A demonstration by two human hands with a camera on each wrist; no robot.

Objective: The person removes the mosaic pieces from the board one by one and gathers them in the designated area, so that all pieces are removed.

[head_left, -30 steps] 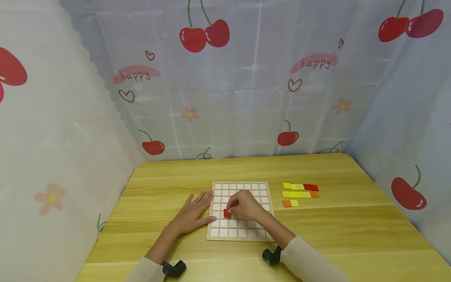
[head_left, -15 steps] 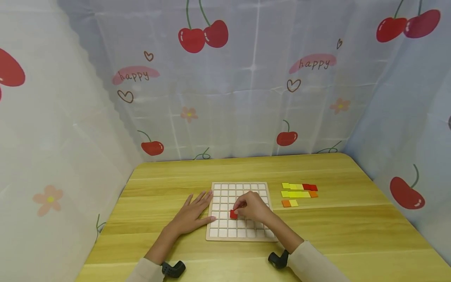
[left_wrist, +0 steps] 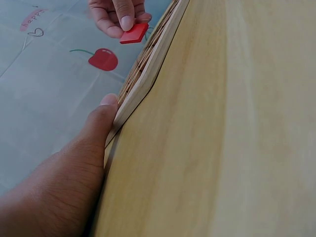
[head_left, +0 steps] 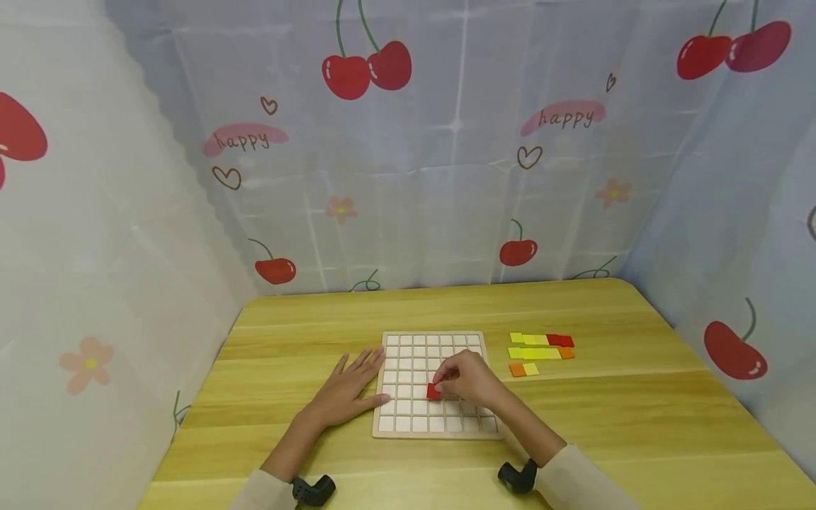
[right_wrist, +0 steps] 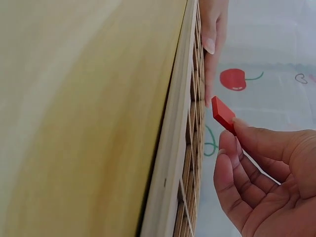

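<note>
Between thumb and fingers my right hand (head_left: 470, 379) pinches a red square tile (head_left: 433, 392), held just above the wooden grid board (head_left: 408, 435). In the right wrist view a gap shows between the red tile (right_wrist: 223, 113) and the board's raised ribs. Flat with spread fingers, my left hand (head_left: 347, 389) lies at the board's left side; its thumb and fingertips touch the frame. The left wrist view shows that thumb (left_wrist: 101, 118) against the board's edge (left_wrist: 148, 79). Some of the cells on the right are hidden under my right hand.
Right of the board lie three rows of flat tiles: yellow and red (head_left: 542, 339), yellow with an orange end (head_left: 540, 353), and a short orange and yellow row (head_left: 524, 370). A printed curtain (head_left: 408, 177) encloses the wooden table (head_left: 306, 319) at the back and sides.
My right hand has moved to the right over the board, carrying the red tile along. The left hand has stayed in place.
</note>
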